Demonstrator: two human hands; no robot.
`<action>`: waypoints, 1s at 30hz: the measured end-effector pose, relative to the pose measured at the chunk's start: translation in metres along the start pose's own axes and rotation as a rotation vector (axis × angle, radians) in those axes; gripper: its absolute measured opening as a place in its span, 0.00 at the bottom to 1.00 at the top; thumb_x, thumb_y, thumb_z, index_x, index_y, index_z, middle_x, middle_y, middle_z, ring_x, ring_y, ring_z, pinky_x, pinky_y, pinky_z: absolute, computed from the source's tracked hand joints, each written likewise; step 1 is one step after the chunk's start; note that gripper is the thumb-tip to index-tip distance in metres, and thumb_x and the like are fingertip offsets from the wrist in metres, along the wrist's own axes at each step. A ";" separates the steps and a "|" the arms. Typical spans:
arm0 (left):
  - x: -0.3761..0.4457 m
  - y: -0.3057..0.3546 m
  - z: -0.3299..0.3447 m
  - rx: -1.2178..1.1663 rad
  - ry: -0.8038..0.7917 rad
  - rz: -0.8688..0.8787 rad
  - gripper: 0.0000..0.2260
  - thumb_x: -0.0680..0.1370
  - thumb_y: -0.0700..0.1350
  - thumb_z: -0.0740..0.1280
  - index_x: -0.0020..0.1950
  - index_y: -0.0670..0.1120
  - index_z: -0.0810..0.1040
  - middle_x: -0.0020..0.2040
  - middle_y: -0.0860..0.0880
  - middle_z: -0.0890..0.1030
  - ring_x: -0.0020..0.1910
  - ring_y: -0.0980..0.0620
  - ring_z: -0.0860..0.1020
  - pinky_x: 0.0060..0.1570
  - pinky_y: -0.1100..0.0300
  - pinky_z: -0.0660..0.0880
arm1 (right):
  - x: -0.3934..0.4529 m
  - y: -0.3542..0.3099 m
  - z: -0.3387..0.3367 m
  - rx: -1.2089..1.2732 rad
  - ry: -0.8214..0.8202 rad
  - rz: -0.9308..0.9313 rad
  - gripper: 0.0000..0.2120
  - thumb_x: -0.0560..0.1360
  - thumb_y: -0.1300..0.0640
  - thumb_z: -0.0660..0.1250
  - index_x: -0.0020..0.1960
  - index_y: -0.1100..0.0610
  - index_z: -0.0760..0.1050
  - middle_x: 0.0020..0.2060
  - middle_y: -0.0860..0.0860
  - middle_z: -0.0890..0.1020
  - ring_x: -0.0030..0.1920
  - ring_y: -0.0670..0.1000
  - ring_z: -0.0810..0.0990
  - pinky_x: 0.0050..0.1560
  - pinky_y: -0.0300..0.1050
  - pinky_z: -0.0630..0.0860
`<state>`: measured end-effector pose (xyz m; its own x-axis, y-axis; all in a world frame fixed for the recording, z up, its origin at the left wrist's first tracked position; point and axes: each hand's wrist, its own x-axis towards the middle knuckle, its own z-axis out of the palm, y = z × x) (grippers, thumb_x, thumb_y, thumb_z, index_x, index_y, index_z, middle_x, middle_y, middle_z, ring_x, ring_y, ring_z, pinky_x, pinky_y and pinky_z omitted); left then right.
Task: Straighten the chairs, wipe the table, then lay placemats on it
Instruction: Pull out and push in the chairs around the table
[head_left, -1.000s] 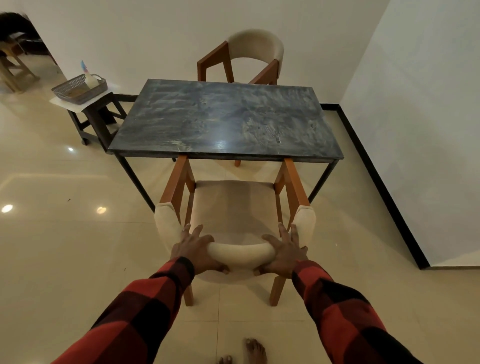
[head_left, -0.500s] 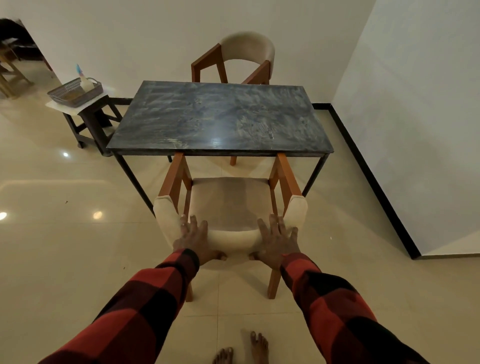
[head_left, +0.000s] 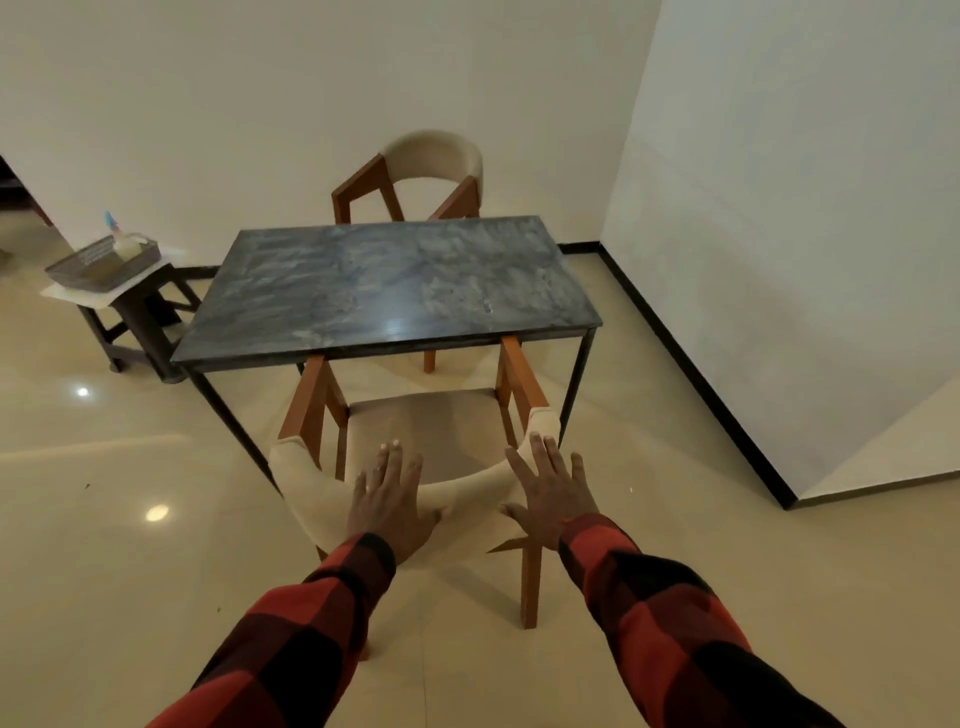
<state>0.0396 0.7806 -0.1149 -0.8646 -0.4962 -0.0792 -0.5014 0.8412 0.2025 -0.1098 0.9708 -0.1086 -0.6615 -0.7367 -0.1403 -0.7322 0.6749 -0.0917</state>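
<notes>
Both hands, left hand (head_left: 387, 496) and right hand (head_left: 551, 492), are pressing flat-fingered on the near chair (head_left: 415, 467), the bench (head_left: 389, 286) lying straight ahead beyond it.

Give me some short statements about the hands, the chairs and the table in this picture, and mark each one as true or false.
1. Both hands lie with straight fingers on the padded back of the near chair. True: the left hand and the right hand press flat on it.
2. Placemats already lie on the table. False: the dark top shows none.
3. A second chair stands at the far side of the table. True.
4. The wire basket stands on the dark table. False: it stands on a small side stand to the left.
5. The left hand holds a cloth. False: it holds nothing.
</notes>
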 end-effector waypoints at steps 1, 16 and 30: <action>-0.001 0.009 0.000 0.000 -0.002 0.026 0.37 0.79 0.60 0.65 0.82 0.50 0.53 0.83 0.44 0.47 0.82 0.44 0.45 0.79 0.42 0.49 | -0.003 0.010 -0.002 0.004 0.004 0.014 0.39 0.79 0.37 0.59 0.81 0.47 0.43 0.81 0.57 0.44 0.81 0.60 0.42 0.77 0.65 0.42; 0.059 0.232 0.051 -0.048 0.033 0.251 0.33 0.82 0.58 0.61 0.83 0.49 0.52 0.83 0.44 0.44 0.82 0.48 0.41 0.76 0.55 0.36 | -0.062 0.263 -0.051 0.031 0.082 0.244 0.37 0.81 0.36 0.54 0.82 0.49 0.41 0.81 0.57 0.46 0.81 0.59 0.42 0.78 0.62 0.41; 0.241 0.448 0.028 -0.056 0.163 0.350 0.33 0.82 0.59 0.61 0.83 0.49 0.53 0.84 0.46 0.47 0.82 0.49 0.44 0.80 0.52 0.45 | 0.024 0.450 -0.093 -0.004 0.143 0.294 0.36 0.81 0.35 0.53 0.82 0.48 0.44 0.81 0.57 0.50 0.81 0.60 0.45 0.78 0.65 0.45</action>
<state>-0.3943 1.0436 -0.0708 -0.9641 -0.2123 0.1596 -0.1701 0.9550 0.2429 -0.4707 1.2528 -0.0621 -0.8606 -0.5089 -0.0201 -0.5068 0.8597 -0.0638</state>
